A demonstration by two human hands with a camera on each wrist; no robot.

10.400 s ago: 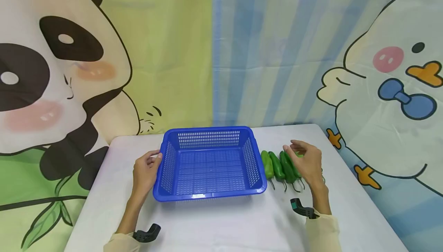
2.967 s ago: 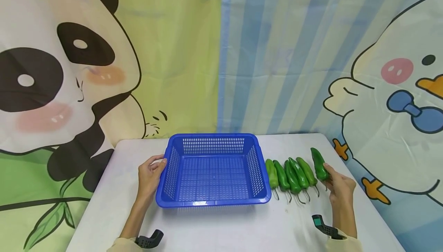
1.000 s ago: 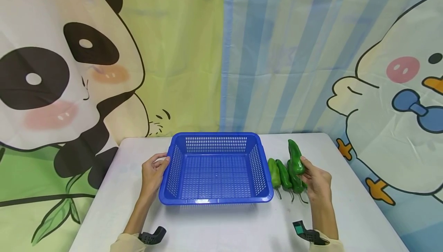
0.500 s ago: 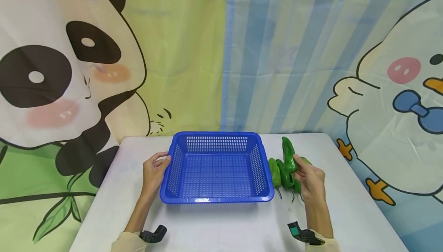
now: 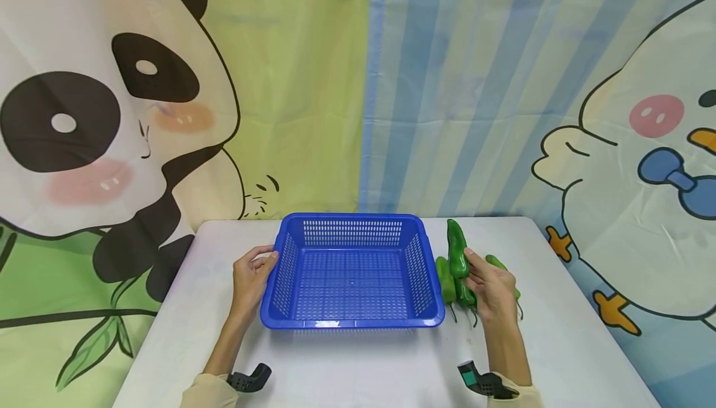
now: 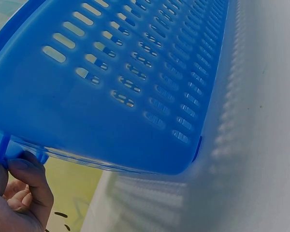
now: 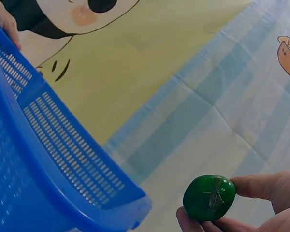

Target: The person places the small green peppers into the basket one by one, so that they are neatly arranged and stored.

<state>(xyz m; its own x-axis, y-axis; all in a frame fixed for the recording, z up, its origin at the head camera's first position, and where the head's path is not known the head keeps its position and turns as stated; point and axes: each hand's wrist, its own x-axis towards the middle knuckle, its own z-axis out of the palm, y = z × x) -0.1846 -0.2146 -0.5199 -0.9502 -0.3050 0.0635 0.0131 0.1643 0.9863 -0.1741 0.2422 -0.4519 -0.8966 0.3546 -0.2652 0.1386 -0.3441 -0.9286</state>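
Note:
My left hand grips the left rim of a blue plastic basket with perforated sides. In the left wrist view, the thumb and curled fingers pinch the rim near a corner. To the right of the basket, my right hand pinches a dark green chili pepper near its stem end, tip pointing away. That end of the pepper faces the right wrist camera, between thumb and fingers. Beneath it lie a lighter green pepper and a darker one; my right hand hides others in the row.
Another green pepper shows partly behind the right hand. Everything rests on a white table whose back edge meets a printed cloth backdrop with a panda and a chick. Both wrists wear black camera mounts.
My right hand has carried the pepper leftward from the far right end of the row, toward the basket, passing over the other peppers. The left hand keeps its hold on the rim.

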